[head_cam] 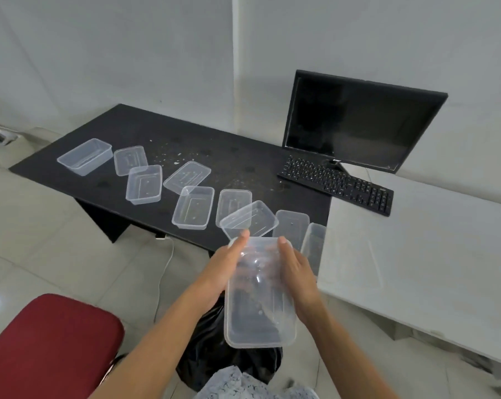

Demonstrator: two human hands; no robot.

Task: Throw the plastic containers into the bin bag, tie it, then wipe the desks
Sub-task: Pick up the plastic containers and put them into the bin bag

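The person holds a clear rectangular plastic container (261, 295) between both hands, its long sides running away from the body and its open side facing up. The left hand (229, 272) grips the container's left wall, thumb laid along the top rim near the far corner, while its fingers curl beneath and show blurred through the plastic. The right hand (296, 280) clasps the opposite wall in the same way, thumb on the rim and fingers wrapped under the base. Neither hand is spread flat; both are closed around the one container.

Directly below the hands and the container lies a crumpled black plastic bin bag (214, 341) on the pale tiled floor (56, 240). Just beyond the fingertips a tilted clear container (249, 218) rests at the near edge of the black tabletop (122, 125). Further loose clear plastic containers (144, 184) lie scattered across that tabletop, trailing away to the far left of the left hand. Pale crumbs (180, 156) dot the tabletop behind them.

To the right of the right hand stands a white tabletop (416, 240). Beyond it, further away, sit a black keyboard (335, 185) and a dark flat monitor (358, 122). Near the left forearm, lower left, is a red padded chair seat (47, 347). A thin white cable (166, 269) runs along the floor to the left of the left hand.
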